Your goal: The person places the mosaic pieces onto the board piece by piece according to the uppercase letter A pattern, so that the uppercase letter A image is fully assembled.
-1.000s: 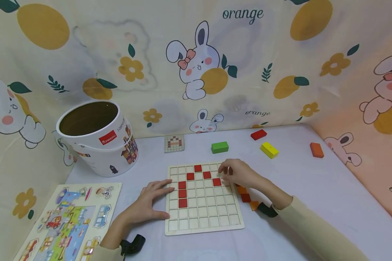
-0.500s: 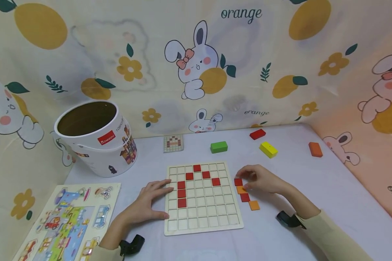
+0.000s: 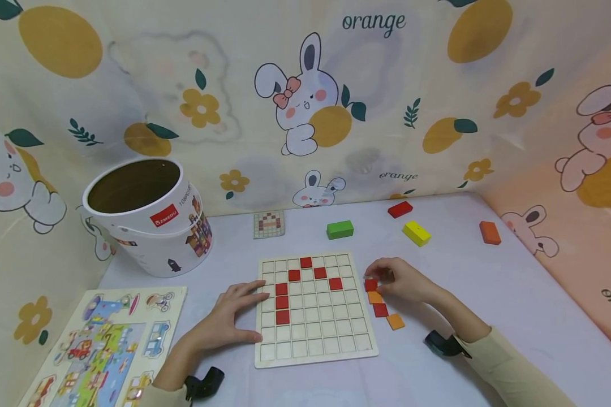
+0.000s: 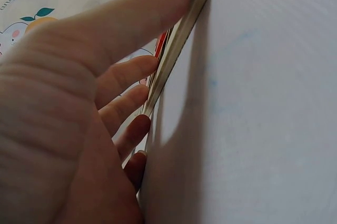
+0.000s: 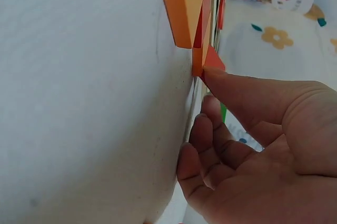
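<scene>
A cream grid board lies on the table, with several red square tiles in its cells. My left hand rests at the board's left edge, fingers spread, thumb and fingertips touching the rim; the left wrist view shows the fingertips along that edge. Right of the board my right hand pinches a loose red tile between thumb and fingers. Below that tile lie an orange tile, another red tile and another orange tile. In the right wrist view the thumb reaches the tiles' edge.
At the back stand a small pattern card, a green block, a red block, a yellow block and an orange block. A white bucket and a picture puzzle board are at the left.
My right hand has moved off the board's upper right to the loose tiles beside it, and its fingers have come together at the red one. My left hand has stayed at the board's edge.
</scene>
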Demonstrator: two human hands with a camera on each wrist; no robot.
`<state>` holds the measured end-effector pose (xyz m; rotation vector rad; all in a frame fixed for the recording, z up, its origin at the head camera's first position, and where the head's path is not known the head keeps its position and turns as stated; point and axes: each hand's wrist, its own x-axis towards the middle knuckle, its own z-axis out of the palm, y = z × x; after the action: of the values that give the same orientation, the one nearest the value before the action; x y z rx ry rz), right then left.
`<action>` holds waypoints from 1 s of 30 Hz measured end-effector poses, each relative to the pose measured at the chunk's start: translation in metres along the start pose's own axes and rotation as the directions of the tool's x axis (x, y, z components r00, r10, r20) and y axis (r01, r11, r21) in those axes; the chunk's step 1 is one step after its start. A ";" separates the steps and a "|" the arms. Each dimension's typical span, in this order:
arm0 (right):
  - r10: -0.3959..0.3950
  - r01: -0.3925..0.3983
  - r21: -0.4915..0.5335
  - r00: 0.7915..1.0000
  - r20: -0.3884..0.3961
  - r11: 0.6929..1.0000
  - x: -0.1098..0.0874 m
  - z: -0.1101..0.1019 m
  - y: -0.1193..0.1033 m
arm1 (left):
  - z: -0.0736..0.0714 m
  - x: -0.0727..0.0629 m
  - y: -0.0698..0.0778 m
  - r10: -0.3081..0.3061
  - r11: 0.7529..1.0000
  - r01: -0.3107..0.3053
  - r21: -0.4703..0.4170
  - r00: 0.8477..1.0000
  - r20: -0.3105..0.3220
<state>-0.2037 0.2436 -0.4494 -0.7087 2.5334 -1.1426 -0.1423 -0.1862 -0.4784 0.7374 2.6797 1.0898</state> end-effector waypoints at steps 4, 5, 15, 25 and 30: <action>-0.014 0.014 -0.013 1.000 -0.005 1.000 -0.002 0.000 -0.002 | 0.000 0.000 0.001 -0.005 1.000 0.005 -0.006 1.000 -0.001; -0.015 0.015 -0.014 1.000 -0.006 1.000 -0.003 0.000 -0.002 | 0.000 -0.001 0.001 -0.006 1.000 0.006 -0.008 1.000 0.000; 0.004 -0.003 0.045 1.000 -0.016 0.999 0.006 0.003 -0.012 | 0.000 -0.001 0.002 -0.003 1.000 0.003 -0.009 1.000 -0.006; -0.095 0.088 0.082 0.992 0.082 0.993 0.031 0.031 -0.047 | -0.001 0.000 0.001 -0.009 1.000 0.009 -0.005 1.000 -0.002; -0.073 0.067 0.062 0.992 0.103 0.996 0.035 0.041 -0.055 | -0.001 0.000 0.002 -0.014 1.000 0.014 0.010 1.000 -0.002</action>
<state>-0.1985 0.1681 -0.4360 -0.8265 2.3956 -1.1656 -0.1421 -0.1849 -0.4763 0.7181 2.6894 1.0748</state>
